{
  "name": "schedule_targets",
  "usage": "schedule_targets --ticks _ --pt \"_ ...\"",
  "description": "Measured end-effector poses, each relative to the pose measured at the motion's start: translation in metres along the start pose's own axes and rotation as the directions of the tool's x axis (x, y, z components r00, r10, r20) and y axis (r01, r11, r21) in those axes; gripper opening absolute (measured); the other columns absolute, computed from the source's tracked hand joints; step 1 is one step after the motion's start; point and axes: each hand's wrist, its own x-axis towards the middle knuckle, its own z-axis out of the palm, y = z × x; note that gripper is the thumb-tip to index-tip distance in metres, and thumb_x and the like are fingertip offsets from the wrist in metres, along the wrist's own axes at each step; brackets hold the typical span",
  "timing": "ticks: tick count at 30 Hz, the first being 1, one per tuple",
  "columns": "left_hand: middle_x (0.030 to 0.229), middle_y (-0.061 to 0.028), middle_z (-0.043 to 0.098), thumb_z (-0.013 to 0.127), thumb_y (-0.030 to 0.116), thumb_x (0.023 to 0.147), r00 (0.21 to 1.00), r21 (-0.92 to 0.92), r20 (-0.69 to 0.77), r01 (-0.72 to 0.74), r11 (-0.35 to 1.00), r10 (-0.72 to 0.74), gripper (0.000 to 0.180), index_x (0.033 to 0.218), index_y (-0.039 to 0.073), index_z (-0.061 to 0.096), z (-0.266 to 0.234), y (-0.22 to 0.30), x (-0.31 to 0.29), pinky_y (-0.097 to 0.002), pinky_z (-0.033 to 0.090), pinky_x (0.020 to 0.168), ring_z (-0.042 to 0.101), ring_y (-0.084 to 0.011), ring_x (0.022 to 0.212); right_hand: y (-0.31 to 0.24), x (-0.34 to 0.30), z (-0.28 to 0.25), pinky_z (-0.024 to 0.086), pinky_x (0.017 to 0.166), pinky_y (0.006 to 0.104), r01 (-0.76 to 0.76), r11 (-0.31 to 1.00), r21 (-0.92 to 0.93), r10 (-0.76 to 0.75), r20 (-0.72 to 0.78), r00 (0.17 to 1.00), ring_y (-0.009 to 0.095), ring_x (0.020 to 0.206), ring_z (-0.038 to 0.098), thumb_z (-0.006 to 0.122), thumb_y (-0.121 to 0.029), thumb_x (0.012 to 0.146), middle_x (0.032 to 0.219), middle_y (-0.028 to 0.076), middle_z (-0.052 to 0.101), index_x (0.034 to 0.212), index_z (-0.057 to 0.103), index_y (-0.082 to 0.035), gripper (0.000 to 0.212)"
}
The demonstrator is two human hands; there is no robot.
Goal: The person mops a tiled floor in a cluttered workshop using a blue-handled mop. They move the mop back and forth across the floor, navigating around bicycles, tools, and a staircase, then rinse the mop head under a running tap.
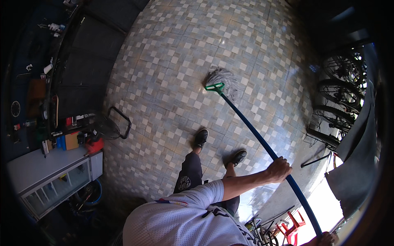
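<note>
A string mop (225,80) rests on the tiled floor, its grey strands spread out behind a green clamp head. From the clamp a long blue handle (262,141) slants down to the lower right. My left hand (280,169) is closed around the handle's middle, the arm stretched across my body. At the lower right edge, my right hand (326,239) wraps the handle near its upper end; that hand is partly cut off and dark. My two dark shoes (200,138) stand on the tiles between the mop and my torso.
Bicycles (338,98) line the right side. A red plastic chair (292,227) stands by the bright opening at lower right. At left are a grey glass-fronted cabinet (53,168) with things on top, a black bent-tube frame (123,123) and a blue-rimmed wheel (95,192).
</note>
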Motion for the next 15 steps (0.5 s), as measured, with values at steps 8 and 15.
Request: schedule_targets --ticks 8,15 --pt "0.121 -0.0189 0.058 0.079 0.010 0.076 0.756 0.240 -0.568 0.531 0.813 -0.326 0.037 0.108 0.006 0.062 -0.306 -0.271 -0.220 -0.0486 0.044 0.097 0.054 -0.0376 0.114 0.374 -0.222 0.162 0.047 0.091 0.0488 -0.436 0.861 -0.262 0.463 0.759 0.458 0.017 0.059 0.052 0.060 -0.020 0.092 0.059 0.001 0.049 0.075 0.049 -0.011 0.022" --pt "0.160 -0.0278 0.018 0.079 0.015 0.086 0.274 0.116 -0.638 0.958 0.261 -0.720 0.089 0.158 0.009 0.025 -0.414 -0.279 -0.436 -0.0534 0.038 0.115 0.024 -0.0471 0.148 0.580 -0.473 0.362 0.041 0.061 0.0259 -0.431 0.715 -0.550 0.659 0.737 0.153 0.006 0.067 0.045 0.072 -0.015 0.096 0.068 -0.003 0.056 0.073 0.059 -0.001 0.030"
